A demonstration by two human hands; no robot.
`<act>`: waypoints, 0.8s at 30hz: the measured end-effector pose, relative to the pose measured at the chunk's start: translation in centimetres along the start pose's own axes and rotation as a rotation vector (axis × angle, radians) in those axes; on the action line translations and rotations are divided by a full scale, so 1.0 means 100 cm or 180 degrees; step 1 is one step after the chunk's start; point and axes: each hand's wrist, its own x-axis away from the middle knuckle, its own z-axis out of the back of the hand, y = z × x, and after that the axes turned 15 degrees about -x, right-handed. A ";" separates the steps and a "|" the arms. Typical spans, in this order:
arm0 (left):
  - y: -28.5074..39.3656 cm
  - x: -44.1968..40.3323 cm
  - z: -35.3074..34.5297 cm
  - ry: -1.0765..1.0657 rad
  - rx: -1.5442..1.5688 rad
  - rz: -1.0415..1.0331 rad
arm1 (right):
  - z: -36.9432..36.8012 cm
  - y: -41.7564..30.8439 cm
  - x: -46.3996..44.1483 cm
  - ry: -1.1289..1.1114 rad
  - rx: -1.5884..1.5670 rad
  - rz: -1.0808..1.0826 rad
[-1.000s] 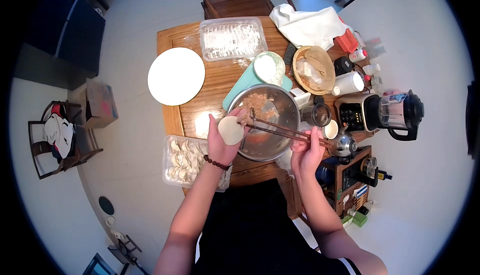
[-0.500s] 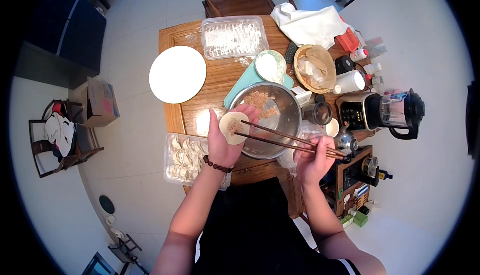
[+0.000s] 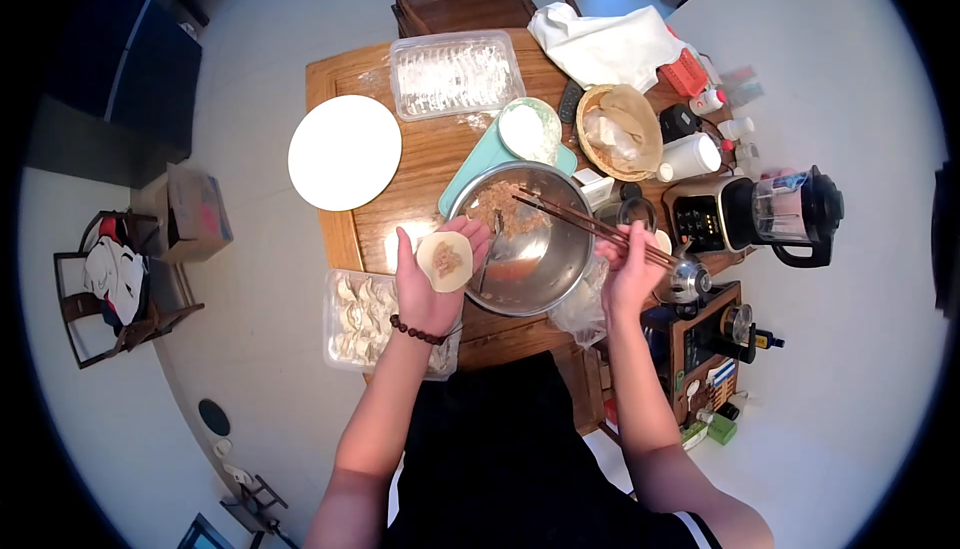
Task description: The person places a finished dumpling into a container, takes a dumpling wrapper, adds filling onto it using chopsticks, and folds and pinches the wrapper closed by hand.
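Spread wide and palm up over the near-left part of the tabletop (image 3: 420,149): left grip (image 3: 424,297), with a round dough wrapper (image 3: 427,261) lying flat across palm and fingers, a patch of filling (image 3: 448,261) at its middle. Closed around a pair of chopsticks (image 3: 585,223): right grip (image 3: 628,274), just right of the steel bowl (image 3: 565,261), tips above the meat mixture (image 3: 510,206) inside; touching or not, cannot tell. At the near-left corner, a clear container (image 3: 329,324) of folded dumplings (image 3: 360,314). Overhanging the left edge, a white round plate (image 3: 345,154). Along the far edge, a flour-dusted tray (image 3: 455,74).
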 end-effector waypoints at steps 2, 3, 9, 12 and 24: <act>-0.001 0.001 0.001 0.0084 -0.0045 0.0066 | 0.016 0.031 -0.014 0.0032 0.0131 -0.0080; -0.002 0.001 0.003 0.0081 -0.0053 0.0071 | 0.021 0.045 -0.018 0.0023 0.0179 -0.0080; -0.006 0.000 0.005 0.0098 -0.0076 0.0148 | 0.027 0.103 -0.025 0.0068 0.0132 -0.0071; -0.007 0.000 0.004 0.0132 -0.0037 0.0196 | 0.027 0.112 -0.025 0.0103 0.0054 0.0016; -0.011 -0.005 0.007 0.0132 -0.0058 0.0237 | 0.032 0.121 -0.025 -0.0110 0.0428 0.0188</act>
